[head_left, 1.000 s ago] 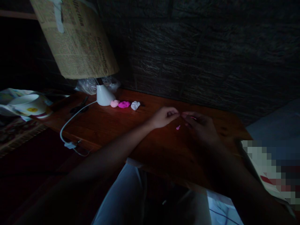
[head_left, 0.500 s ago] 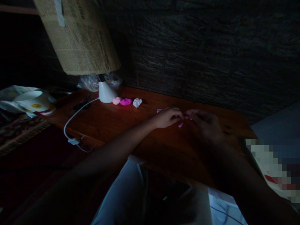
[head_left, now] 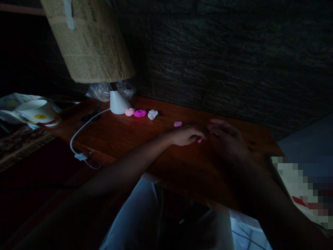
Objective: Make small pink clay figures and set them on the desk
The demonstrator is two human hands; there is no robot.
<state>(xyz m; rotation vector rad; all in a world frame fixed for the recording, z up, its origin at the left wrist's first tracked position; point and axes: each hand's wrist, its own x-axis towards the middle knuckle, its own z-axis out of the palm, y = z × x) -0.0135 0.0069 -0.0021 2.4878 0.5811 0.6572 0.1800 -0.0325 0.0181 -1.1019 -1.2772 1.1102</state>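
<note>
"ection" can be read on newsprint lampshade [head_left: 88,45], beyond and left of left grip [head_left: 186,135]; remaining print [head_left: 117,52] too blurred.

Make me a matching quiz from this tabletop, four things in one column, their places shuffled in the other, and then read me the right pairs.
Column one
1. Magenta lump
2. Small pink piece
3. Dark scissors
4. White lump

Column two
A. Between the mug and the lamp base
B. Right end of the row of three lumps beside the lamp base
C. Middle of that row
D. By the fingertips of the left hand

Right pairs: 1-C, 2-D, 3-A, 4-B
</note>
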